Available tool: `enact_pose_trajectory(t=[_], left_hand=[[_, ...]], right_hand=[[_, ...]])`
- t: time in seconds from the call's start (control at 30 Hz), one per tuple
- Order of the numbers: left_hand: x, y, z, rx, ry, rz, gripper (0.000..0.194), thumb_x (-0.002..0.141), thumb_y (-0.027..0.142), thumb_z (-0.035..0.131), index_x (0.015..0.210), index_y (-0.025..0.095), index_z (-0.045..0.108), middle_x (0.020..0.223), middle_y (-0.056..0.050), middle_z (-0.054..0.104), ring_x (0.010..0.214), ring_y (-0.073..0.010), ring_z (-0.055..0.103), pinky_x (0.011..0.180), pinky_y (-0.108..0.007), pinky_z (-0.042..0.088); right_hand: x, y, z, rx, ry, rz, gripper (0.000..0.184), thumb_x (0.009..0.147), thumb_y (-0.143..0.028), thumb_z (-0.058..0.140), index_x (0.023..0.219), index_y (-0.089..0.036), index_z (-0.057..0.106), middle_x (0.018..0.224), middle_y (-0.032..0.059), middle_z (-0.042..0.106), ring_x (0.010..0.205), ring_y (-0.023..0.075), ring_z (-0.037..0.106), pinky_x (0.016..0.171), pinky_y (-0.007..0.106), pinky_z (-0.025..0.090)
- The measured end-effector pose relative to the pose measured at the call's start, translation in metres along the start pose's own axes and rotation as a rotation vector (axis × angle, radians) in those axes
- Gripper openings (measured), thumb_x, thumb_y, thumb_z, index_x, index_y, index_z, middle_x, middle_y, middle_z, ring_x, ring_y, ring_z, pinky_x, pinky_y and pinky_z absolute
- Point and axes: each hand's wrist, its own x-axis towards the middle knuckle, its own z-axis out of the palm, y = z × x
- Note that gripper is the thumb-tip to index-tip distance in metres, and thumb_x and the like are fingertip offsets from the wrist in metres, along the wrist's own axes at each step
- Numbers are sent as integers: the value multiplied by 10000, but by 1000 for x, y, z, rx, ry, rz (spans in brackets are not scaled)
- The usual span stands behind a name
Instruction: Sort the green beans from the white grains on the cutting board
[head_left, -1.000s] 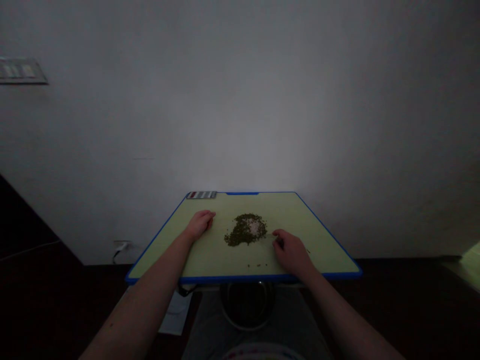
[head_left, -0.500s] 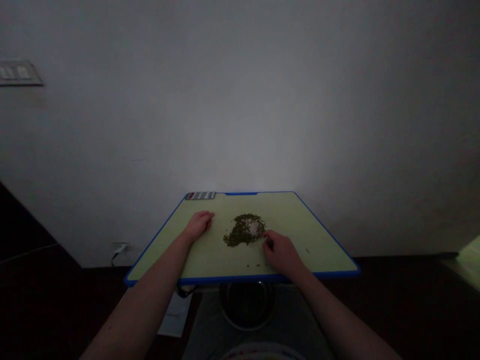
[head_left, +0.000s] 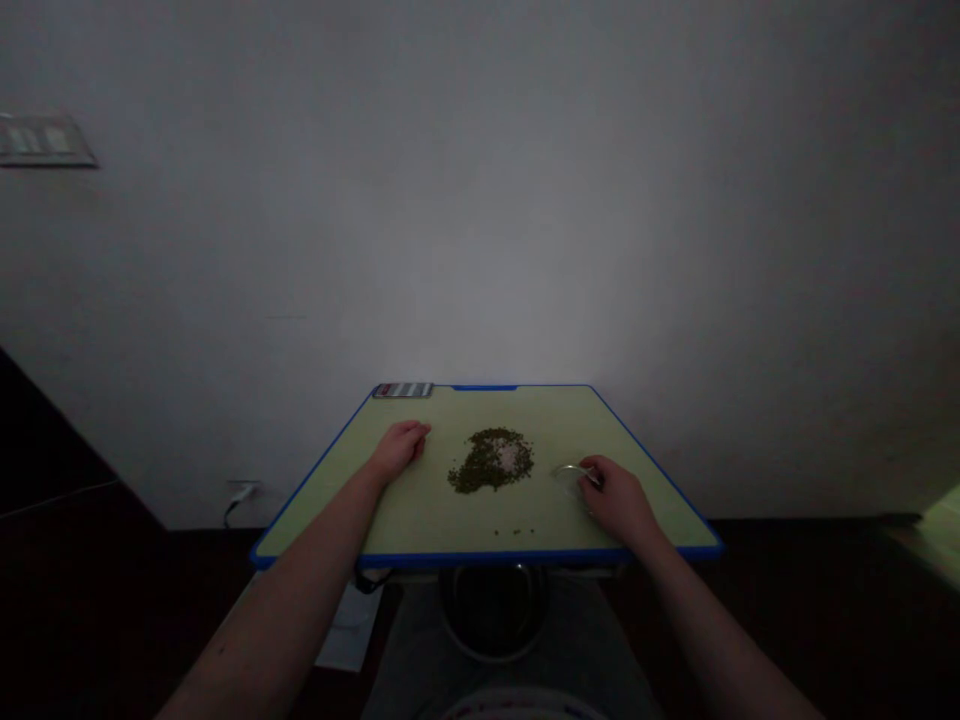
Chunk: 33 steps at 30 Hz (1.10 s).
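Note:
My left hand (head_left: 401, 450) rests on the pale green board (head_left: 420, 520), left of the pile, its fingers curled in; I see nothing in it. My right hand (head_left: 619, 500) is closed on the edge of a small clear dish (head_left: 571, 478), right of the pile. The dish is see-through and only partly visible, its far side hidden by the fingers. Between my hands lies a pile of small green beans (head_left: 476, 470) with a patch of whitish grains (head_left: 508, 457) on its right part. Several stray bits (head_left: 516, 531) lie near the front edge.
A phone (head_left: 403, 390) lies at the board's back left corner. The board has a blue rim (head_left: 480, 560) and stands against a grey wall (head_left: 480, 200). Below its front edge is a dark bowl (head_left: 496, 657). A plug (head_left: 241, 494) sits in the wall at left.
My right hand has moved right, away from the pile's edge, and the clear dish now shows at its fingers. My left hand and the pile look the same.

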Motion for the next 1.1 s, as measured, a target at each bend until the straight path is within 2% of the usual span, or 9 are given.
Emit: enact_pose_trajectory(t=[0.17, 0.33, 0.43, 0.6, 0.77, 1.1], left_hand=[[-2, 5, 2, -39, 2, -15, 367, 713, 447, 486, 469, 182, 419, 368, 42, 400, 368, -87, 335, 441, -240, 282], [0, 3, 3, -63, -12, -13, 366, 713, 453, 485, 475, 184, 412, 374, 41, 405, 371, -86, 339, 437, -237, 279], [-1, 6, 3, -61, -14, -9, 360, 709, 455, 485, 483, 186, 410, 381, 41, 406, 375, -87, 344, 437, -237, 283], [-4, 12, 4, -58, -11, -17, 346, 699, 437, 495, 479, 188, 399, 374, 43, 399, 371, -87, 338, 435, -239, 281], [-2, 6, 3, -70, -18, -8, 360, 709, 445, 486, 469, 186, 416, 362, 42, 389, 361, -87, 323, 425, -241, 261], [1, 3, 3, -48, -14, 7, 366, 719, 446, 476, 470, 184, 420, 368, 39, 399, 370, -87, 333, 434, -239, 271]], right_hand=[[-2, -2, 1, 68, -4, 20, 269, 718, -270, 490, 944, -168, 595, 668, 5, 607, 617, 148, 546, 595, 248, 385], [-7, -22, 8, 90, -56, -70, 251, 739, -248, 478, 953, -176, 589, 661, 1, 605, 622, 143, 549, 616, 247, 385], [-5, -31, 11, 39, -38, -64, 245, 739, -226, 487, 951, -176, 601, 676, 13, 611, 633, 143, 549, 619, 247, 375], [0, -22, 9, 5, -4, -11, 236, 731, -218, 497, 940, -177, 597, 694, 14, 624, 645, 144, 556, 625, 247, 375], [3, -10, 4, 10, 15, 37, 244, 737, -227, 486, 949, -172, 593, 673, 12, 624, 632, 146, 564, 619, 250, 379], [6, -22, 8, 1, -3, -5, 246, 742, -215, 489, 959, -170, 594, 679, 18, 629, 634, 146, 565, 622, 249, 376]])
